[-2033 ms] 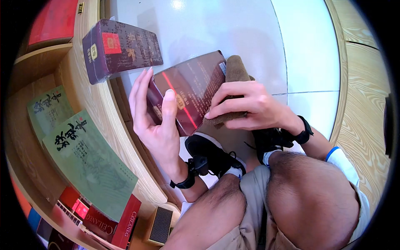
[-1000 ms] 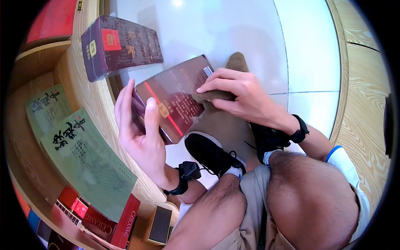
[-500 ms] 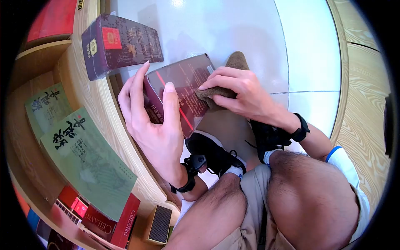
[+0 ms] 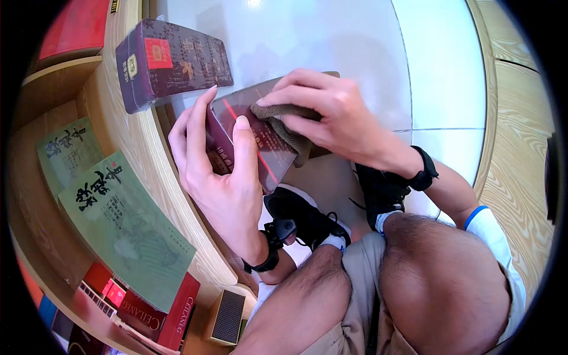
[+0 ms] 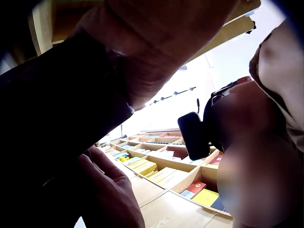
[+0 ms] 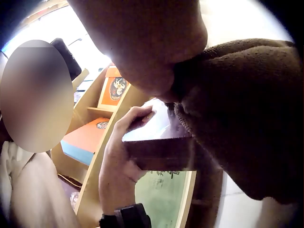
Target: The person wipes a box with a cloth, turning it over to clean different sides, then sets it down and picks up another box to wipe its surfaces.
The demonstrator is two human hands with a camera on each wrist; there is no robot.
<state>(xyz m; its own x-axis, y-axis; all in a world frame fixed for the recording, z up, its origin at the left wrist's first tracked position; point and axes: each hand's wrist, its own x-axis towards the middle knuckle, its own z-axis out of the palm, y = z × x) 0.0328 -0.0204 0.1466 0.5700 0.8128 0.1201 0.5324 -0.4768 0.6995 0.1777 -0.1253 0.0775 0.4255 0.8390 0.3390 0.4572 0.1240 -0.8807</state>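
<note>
My left hand (image 4: 219, 183) grips one end of a maroon box (image 4: 273, 151) wrapped in glossy film, its thumb lying on the upper face and its fingers along the far side. Gold lettering and a bright red stripe run over that face. Pinched in my right hand (image 4: 352, 121) is a brown cloth (image 4: 288, 111), pressed against the box near the stripe. In the right wrist view, the cloth (image 6: 247, 118) hangs broad and dark in front, and the left hand (image 6: 114, 166) holds the box end behind it. The left wrist view is mostly dark and hides the box.
A second maroon box (image 4: 195, 65) with a red label stands at the upper left by the wooden shelf edge. Green packages (image 4: 133, 236), a red box (image 4: 180, 316) and a small gold-edged box (image 4: 228, 319) sit in the shelf. White tiles (image 4: 331, 35) lie beyond.
The left hand first swung left with the box, then back right. Over the last half second, the right hand has slid the cloth up and left across the box face, toward the red stripe.
</note>
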